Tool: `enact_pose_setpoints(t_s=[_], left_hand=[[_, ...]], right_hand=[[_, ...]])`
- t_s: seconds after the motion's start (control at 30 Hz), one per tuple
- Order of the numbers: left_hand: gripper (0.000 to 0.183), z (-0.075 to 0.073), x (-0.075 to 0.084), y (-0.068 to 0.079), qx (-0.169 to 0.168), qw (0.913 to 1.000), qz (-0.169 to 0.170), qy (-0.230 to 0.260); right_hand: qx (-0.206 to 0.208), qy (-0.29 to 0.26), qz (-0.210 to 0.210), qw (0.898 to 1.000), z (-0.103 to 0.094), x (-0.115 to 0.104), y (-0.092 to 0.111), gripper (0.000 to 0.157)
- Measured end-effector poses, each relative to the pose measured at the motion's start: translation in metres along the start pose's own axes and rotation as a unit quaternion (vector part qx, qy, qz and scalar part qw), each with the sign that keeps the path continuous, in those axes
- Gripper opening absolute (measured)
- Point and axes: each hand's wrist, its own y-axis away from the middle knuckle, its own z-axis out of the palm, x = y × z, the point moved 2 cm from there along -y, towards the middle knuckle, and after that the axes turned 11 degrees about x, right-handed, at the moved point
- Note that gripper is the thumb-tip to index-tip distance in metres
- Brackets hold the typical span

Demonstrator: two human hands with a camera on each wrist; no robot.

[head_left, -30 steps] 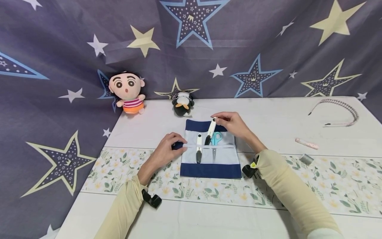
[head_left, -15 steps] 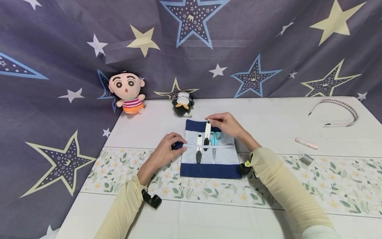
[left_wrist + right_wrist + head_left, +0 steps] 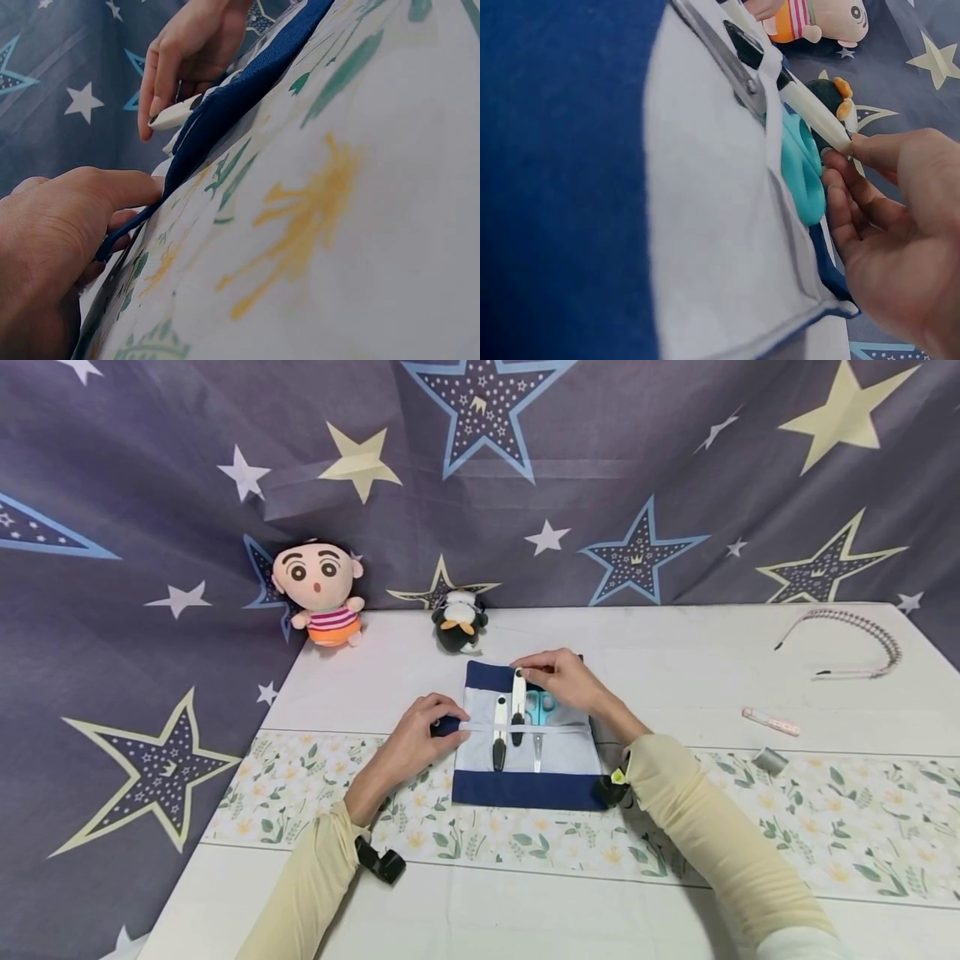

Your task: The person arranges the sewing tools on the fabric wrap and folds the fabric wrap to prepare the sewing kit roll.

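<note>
A navy and pale-blue fabric tool roll (image 3: pixel 528 791) lies unfolded on the table, with a thin elastic band across its middle. My left hand (image 3: pixel 423 735) pinches its left edge near the band; the left wrist view shows thumb and finger on the navy strap (image 3: pixel 129 228). Over the upper part, my right hand (image 3: pixel 566 679) pinches the top end of a slim white tool with a black tip (image 3: pixel 518 697). That tip passes under the band, as the right wrist view shows. A matching white tool (image 3: pixel 500 718) and turquoise-handled scissors (image 3: pixel 540 703) flank it, both under the band.
Behind the roll sit a penguin plush (image 3: pixel 459 622) and a doll in a striped shirt (image 3: pixel 326 597). On the right lie a headband (image 3: pixel 892 643), a small pink item (image 3: pixel 771 721) and a grey cylinder (image 3: pixel 770 761). A starry cloth hangs at the back.
My right hand has moved left and slightly toward me, bringing the white tool upright and sliding its black tip down beneath the band. My left hand stays in place.
</note>
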Motion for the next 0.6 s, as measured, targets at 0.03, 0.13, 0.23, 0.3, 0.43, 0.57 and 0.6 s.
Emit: enact_pose_setpoints(t_s=[0.03,0.13,0.23,0.3,0.43,0.57,0.6], left_hand=[[0.021,-0.0001,0.0001,0.0,0.0,1.0,-0.001,0.0],[0.021,-0.0001,0.0003,-0.0001,-0.001,1.0,-0.001,-0.001],[0.021,0.0,0.0004,-0.0004,-0.002,1.0,-0.001,-0.001],[0.021,0.0001,0.0002,-0.0006,-0.003,1.0,0.0,-0.002],[0.021,0.0001,0.0002,-0.0007,-0.002,1.0,0.002,-0.003],[0.02,-0.0004,0.0005,-0.0007,0.0,1.0,0.005,-0.003],[0.02,-0.0005,0.0006,-0.0007,0.001,1.0,0.005,-0.003]], right_hand=[[-0.001,0.001,-0.003,1.0,0.0007,-0.0001,0.0001,0.028],[-0.001,0.004,-0.011,1.0,0.0021,-0.0002,0.0008,0.027],[-0.004,0.004,-0.014,1.0,0.0031,-0.0005,0.0018,0.026],[-0.009,0.006,-0.016,1.0,0.0038,-0.0003,0.0025,0.026],[-0.017,0.016,-0.021,1.0,0.0055,0.0021,0.0029,0.026],[-0.022,0.025,-0.023,0.999,0.0068,0.0019,0.0033,0.026],[-0.022,0.027,-0.023,0.999,0.0071,0.0014,0.0034,0.026]])
